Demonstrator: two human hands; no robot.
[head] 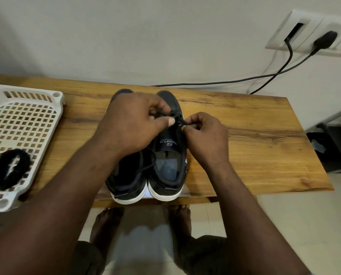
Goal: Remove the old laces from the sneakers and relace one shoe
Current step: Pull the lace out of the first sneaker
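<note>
Two dark navy sneakers with white soles stand side by side on the wooden table (245, 147), heels toward me. The right sneaker (168, 167) has its tongue pulled up, with "S sports" printed on it. My left hand (134, 126) lies over the left sneaker (126, 181) and pinches the black lace (165, 115) at the right sneaker's eyelets. My right hand (205, 135) pinches the other side of the same lace beside the tongue. A loose stretch of lace (147, 161) trails down between the two shoes. My hands hide the lacing itself.
A white perforated plastic basket (26, 120) sits at the table's left end with a black fuzzy ring (9, 169) in it. Black cables (225, 82) run from a wall socket (312, 34) at the back right. My bare feet (146, 225) stand below the table's front edge.
</note>
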